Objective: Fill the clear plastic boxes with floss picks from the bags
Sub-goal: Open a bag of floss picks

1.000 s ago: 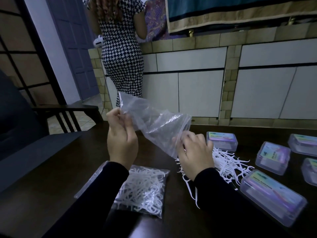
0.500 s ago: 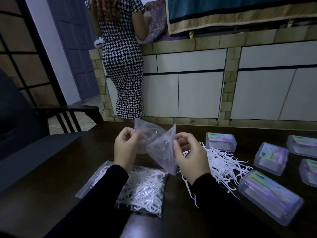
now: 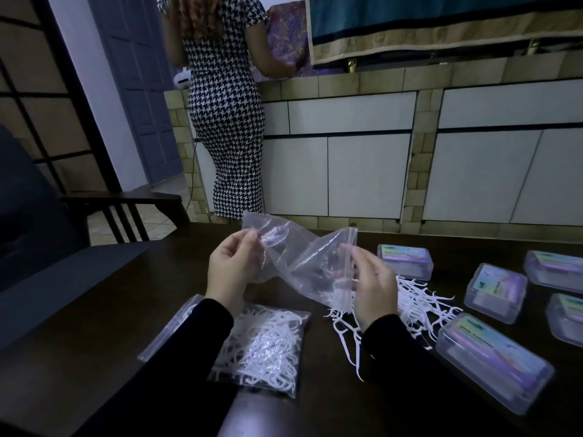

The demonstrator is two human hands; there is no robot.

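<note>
Sleeves of black cloth cover both your forearms at the bottom of the view, above a dark wooden worktop. Nearest you, a sealed clear bag of floss picks lies flat beside your left arm, and a closed clear plastic box with a coloured label sits at the right. Between them a loose pile of white floss picks is spread on the wood, partly behind your right wrist. Above it you hold an empty clear zip bag in the air: your left hand pinches one crumpled end between thumb and curled fingers, and your right hand grips the zip edge, fingers bent around it. Farther right, four more closed boxes rest on the worktop, one of them just beyond the pile. Behind the worktop, a person in a houndstooth dress stands at a tiled counter with white cabinet doors.
</note>
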